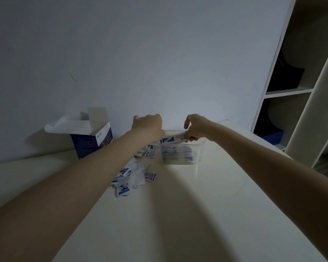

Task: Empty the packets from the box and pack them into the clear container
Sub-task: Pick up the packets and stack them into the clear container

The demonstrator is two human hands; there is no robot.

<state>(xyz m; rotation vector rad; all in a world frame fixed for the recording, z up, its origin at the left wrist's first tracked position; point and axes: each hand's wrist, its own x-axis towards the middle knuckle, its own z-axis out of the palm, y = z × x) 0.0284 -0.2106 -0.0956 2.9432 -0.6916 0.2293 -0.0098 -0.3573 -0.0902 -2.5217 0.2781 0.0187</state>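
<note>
Both hands lower a bundle of packets into the clear container near the desk's far edge.

The right hand (194,127) pinches one end of the white-and-blue paper packets (171,139); the left hand (148,124) is curled over the other end, its grip hidden. The bundle's long axis runs left to right over the clear plastic container (199,148), already holding stacked packets. Loose packets (124,183) lie left of it, beside the opened dark-blue cardboard box (92,142). The print is too blurred to read.
</note>
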